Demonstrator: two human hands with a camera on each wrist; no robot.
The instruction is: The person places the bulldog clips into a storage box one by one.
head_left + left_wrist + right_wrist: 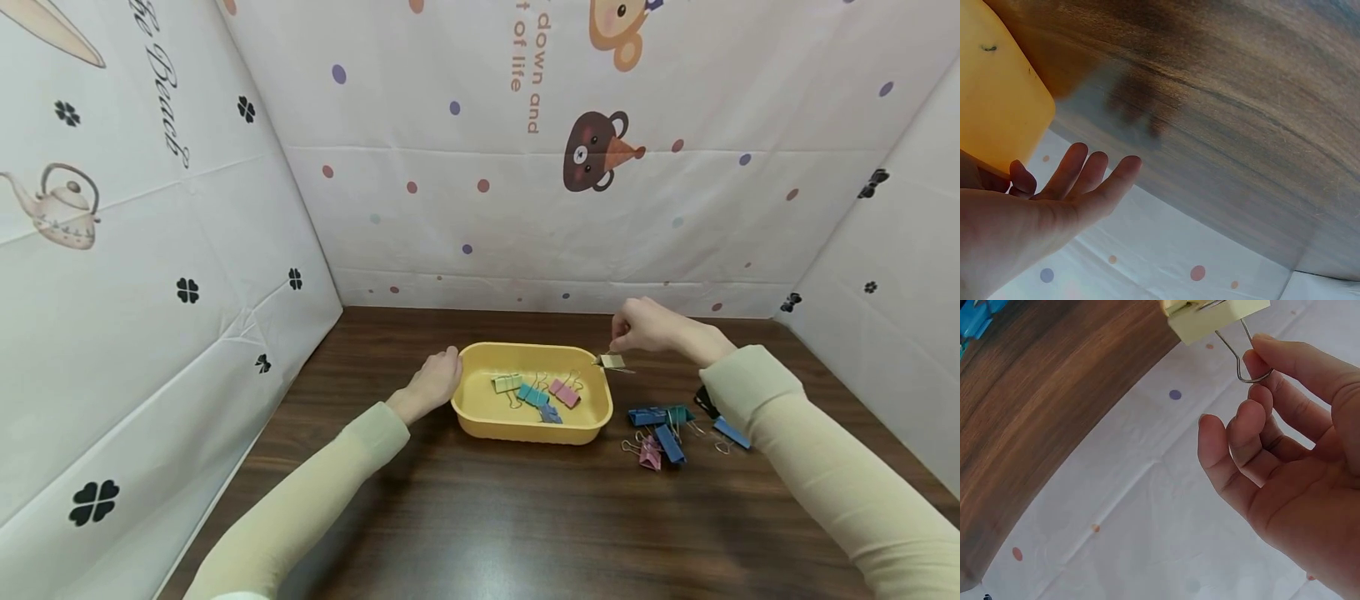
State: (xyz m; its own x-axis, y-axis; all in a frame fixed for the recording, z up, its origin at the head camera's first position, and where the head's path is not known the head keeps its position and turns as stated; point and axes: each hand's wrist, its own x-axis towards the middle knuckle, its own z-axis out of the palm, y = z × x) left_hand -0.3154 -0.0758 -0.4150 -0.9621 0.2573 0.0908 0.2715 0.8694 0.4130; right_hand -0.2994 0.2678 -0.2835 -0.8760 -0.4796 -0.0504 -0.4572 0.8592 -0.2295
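My right hand [643,325] pinches a pale yellow binder clip [611,361] by one wire handle, between thumb and index finger. The clip hangs at the right rim of a yellow plastic basin [480,428]. My left hand [435,379] holds the basin's left rim; in the left wrist view its other fingers [1119,178] stretch away from the wall. Inside the basin lie a light green binder clip [507,383], a teal one [533,396], a pink one [565,393] and a blue one [551,414].
Right of the basin, more binder clips lie in a loose group: blue ones [670,444], a teal one [680,415] and pink [649,454]. A black clip [705,402] is partly behind the right sleeve. White printed sheets [450,225] wall in the dark wooden table [480,517].
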